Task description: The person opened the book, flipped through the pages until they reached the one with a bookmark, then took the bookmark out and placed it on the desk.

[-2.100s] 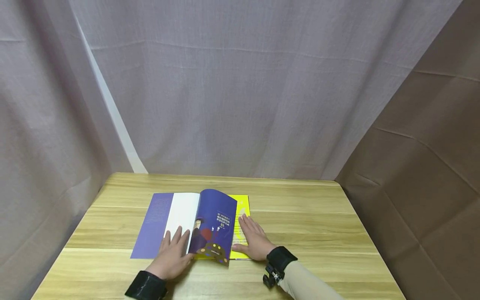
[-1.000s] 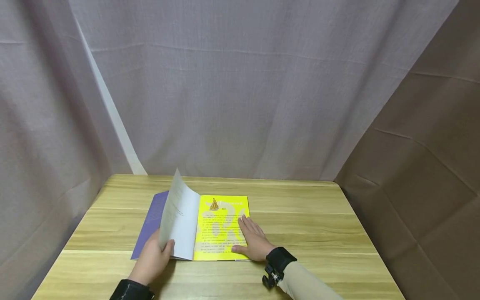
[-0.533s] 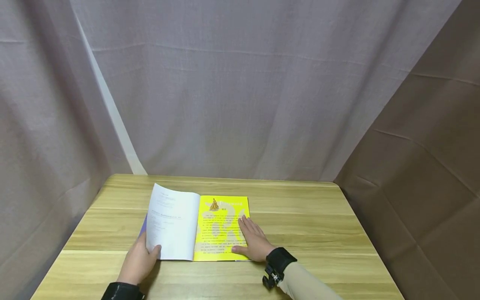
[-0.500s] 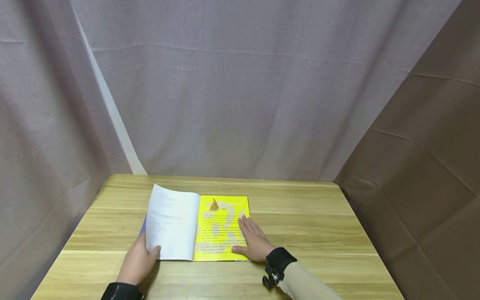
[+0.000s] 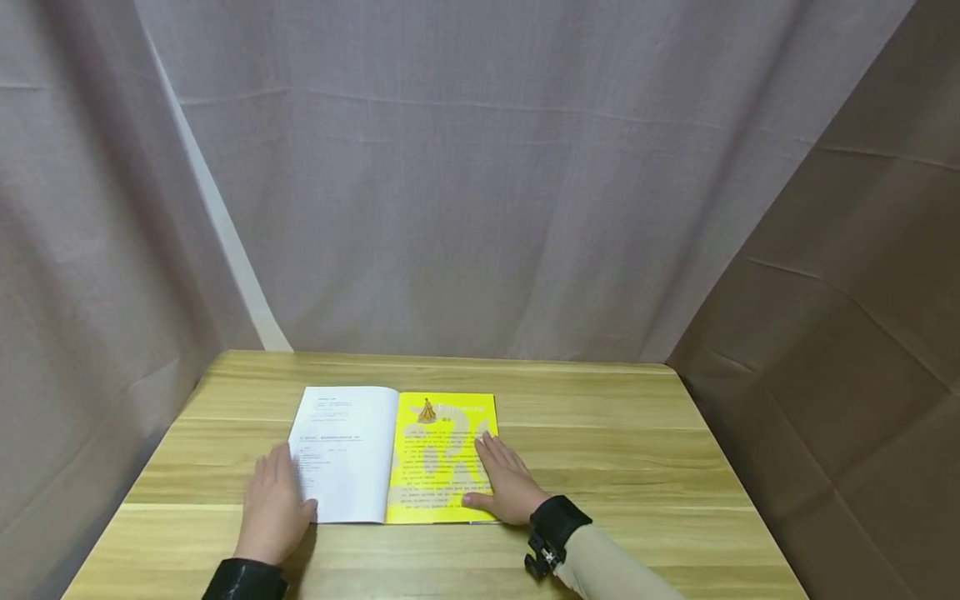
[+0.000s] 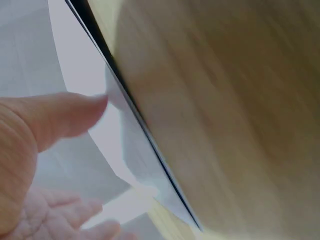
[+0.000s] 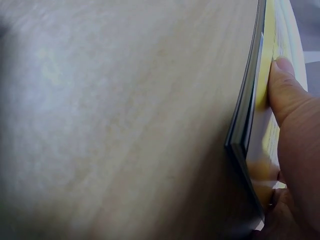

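Note:
An open book [image 5: 345, 475] lies flat on the table in the head view. Its left page is white with small grey print; the yellow right page [image 5: 435, 483] carries dark text and a small figure in a gown. Along the outer left edge rests my left hand [image 5: 272, 508], fingers straight and thumb by the lower left corner. The left wrist view has that thumb [image 6: 70, 115] over the white page's edge, the fingers spread apart from it. My right hand [image 5: 510, 483] presses on the yellow page's right edge, fingers extended. Pages stacked beneath the right thumb [image 7: 287, 90] show in the right wrist view.
The wooden table [image 5: 637, 467] extends around the book on all sides. Grey curtains [image 5: 480, 183] hang behind and to the left, and a brown one [image 5: 840, 375] hangs on the right. Black bands [image 5: 558, 521] circle both wrists.
My left hand has turned a leaf over to the left, covering the purple flap, then let go as it settled flat. The right hand has stayed on the yellow page.

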Tool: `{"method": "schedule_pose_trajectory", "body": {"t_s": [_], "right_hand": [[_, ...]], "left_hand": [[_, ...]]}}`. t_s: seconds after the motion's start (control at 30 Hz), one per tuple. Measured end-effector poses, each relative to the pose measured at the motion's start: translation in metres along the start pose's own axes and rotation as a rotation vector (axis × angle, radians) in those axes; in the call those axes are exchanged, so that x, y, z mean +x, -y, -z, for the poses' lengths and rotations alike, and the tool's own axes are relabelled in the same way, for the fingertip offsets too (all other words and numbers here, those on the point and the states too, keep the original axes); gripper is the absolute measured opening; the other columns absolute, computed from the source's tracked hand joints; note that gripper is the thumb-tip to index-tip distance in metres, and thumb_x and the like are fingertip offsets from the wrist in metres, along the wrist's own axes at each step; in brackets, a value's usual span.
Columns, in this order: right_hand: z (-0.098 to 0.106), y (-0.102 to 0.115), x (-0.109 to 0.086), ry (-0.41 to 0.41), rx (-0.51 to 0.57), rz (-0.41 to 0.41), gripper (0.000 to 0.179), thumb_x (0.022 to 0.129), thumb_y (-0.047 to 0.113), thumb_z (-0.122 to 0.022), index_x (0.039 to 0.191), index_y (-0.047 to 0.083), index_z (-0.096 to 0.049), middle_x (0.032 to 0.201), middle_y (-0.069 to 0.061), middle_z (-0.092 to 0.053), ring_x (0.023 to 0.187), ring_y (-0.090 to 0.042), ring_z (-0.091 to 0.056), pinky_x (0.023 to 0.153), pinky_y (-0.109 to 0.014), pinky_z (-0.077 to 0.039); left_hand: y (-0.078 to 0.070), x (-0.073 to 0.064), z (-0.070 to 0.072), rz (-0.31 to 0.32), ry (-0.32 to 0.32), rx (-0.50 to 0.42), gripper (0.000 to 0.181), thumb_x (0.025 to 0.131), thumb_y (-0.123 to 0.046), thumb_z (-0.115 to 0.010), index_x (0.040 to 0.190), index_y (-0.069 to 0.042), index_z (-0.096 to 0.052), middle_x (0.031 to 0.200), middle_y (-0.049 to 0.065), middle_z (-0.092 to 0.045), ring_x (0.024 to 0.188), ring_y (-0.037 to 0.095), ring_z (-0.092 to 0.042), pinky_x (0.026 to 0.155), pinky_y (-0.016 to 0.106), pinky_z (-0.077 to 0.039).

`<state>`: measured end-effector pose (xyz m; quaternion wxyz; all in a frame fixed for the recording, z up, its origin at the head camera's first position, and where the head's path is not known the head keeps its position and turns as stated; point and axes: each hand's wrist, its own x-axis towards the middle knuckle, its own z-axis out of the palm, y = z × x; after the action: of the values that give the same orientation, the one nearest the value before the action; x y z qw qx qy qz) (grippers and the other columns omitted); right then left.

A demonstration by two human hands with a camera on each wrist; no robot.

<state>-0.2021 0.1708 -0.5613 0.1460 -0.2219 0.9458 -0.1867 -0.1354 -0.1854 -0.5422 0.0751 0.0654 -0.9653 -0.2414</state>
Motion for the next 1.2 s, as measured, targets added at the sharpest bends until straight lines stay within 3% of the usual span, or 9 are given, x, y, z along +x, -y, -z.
{"method": "schedule_pose_trajectory", "body": {"t_s": [0.07, 0.2, 0.27, 0.37, 0.5, 0.6, 0.87, 1.2], "right_hand": [[0.001, 0.000, 0.000, 0.002, -0.010, -0.008, 0.102, 0.083, 0.069, -0.054, 0.155, 0.008, -0.015, 0.162, -0.011, -0.006, 0.147, -0.029, -0.004, 0.117, -0.051, -0.011], [0.003, 0.003, 0.001, 0.001, -0.028, -0.017, 0.101, 0.083, 0.068, -0.054, 0.155, 0.009, -0.016, 0.162, -0.012, -0.005, 0.147, -0.029, -0.004, 0.117, -0.051, -0.012], [0.003, 0.004, 0.002, -0.001, -0.028, -0.014, 0.100, 0.084, 0.068, -0.054, 0.155, 0.009, -0.016, 0.161, -0.012, -0.005, 0.147, -0.030, -0.004, 0.117, -0.051, -0.012], [0.001, 0.004, 0.003, -0.011, -0.030, -0.002, 0.100, 0.083, 0.068, -0.055, 0.155, 0.009, -0.019, 0.161, -0.013, -0.007, 0.147, -0.031, -0.006, 0.116, -0.052, -0.014], [-0.002, -0.001, -0.001, 0.002, -0.067, 0.022, 0.102, 0.080, 0.073, -0.052, 0.156, 0.012, -0.018, 0.162, -0.011, -0.007, 0.147, -0.030, -0.006, 0.116, -0.051, -0.015], [0.002, -0.008, -0.006, 0.031, -0.044, 0.050, 0.104, 0.079, 0.073, -0.055, 0.156, 0.014, -0.018, 0.162, -0.009, -0.007, 0.147, -0.029, -0.006, 0.115, -0.052, -0.016], [0.020, -0.018, -0.015, 0.126, 0.125, 0.060, 0.109, 0.071, 0.061, -0.074, 0.156, 0.020, -0.020, 0.162, -0.006, -0.004, 0.147, -0.031, -0.004, 0.114, -0.057, -0.017], [0.023, -0.014, -0.015, 0.108, 0.105, 0.053, 0.108, 0.070, 0.061, -0.074, 0.155, 0.020, -0.022, 0.162, -0.006, -0.006, 0.147, -0.030, -0.006, 0.114, -0.055, -0.019]], "left_hand": [[-0.009, 0.001, -0.006, -0.072, 0.033, 0.012, 0.079, 0.079, 0.010, -0.065, 0.143, 0.020, -0.019, 0.145, 0.040, -0.025, 0.135, 0.052, -0.024, 0.113, 0.058, -0.017], [-0.034, -0.001, -0.019, -0.142, 0.193, -0.008, 0.058, 0.086, 0.014, -0.046, 0.142, 0.013, -0.033, 0.145, 0.033, -0.034, 0.136, 0.047, -0.029, 0.112, 0.059, -0.018], [-0.045, -0.002, -0.024, -0.149, 0.265, -0.011, 0.056, 0.085, 0.007, -0.050, 0.141, 0.008, -0.041, 0.146, 0.030, -0.036, 0.136, 0.050, -0.027, 0.110, 0.063, -0.017], [-0.054, -0.004, -0.029, -0.139, 0.318, 0.028, 0.057, 0.085, -0.012, -0.061, 0.139, 0.001, -0.048, 0.147, 0.027, -0.036, 0.134, 0.056, -0.022, 0.106, 0.070, -0.016], [-0.055, -0.009, -0.033, -0.125, 0.333, 0.050, 0.074, 0.083, -0.040, -0.071, 0.141, -0.001, -0.047, 0.148, 0.026, -0.036, 0.133, 0.059, -0.022, 0.105, 0.071, -0.016], [-0.052, -0.012, -0.036, -0.137, 0.323, 0.045, 0.083, 0.079, -0.049, -0.074, 0.141, -0.001, -0.047, 0.147, 0.025, -0.038, 0.132, 0.059, -0.024, 0.106, 0.070, -0.016], [-0.054, -0.013, -0.039, -0.143, 0.323, 0.054, 0.090, 0.074, -0.054, -0.077, 0.141, -0.002, -0.048, 0.148, 0.025, -0.037, 0.132, 0.060, -0.022, 0.106, 0.071, -0.017], [-0.054, -0.011, -0.038, -0.119, 0.338, 0.064, 0.096, 0.071, -0.058, -0.077, 0.142, -0.002, -0.046, 0.149, 0.026, -0.035, 0.130, 0.064, -0.018, 0.104, 0.072, -0.017]]}}
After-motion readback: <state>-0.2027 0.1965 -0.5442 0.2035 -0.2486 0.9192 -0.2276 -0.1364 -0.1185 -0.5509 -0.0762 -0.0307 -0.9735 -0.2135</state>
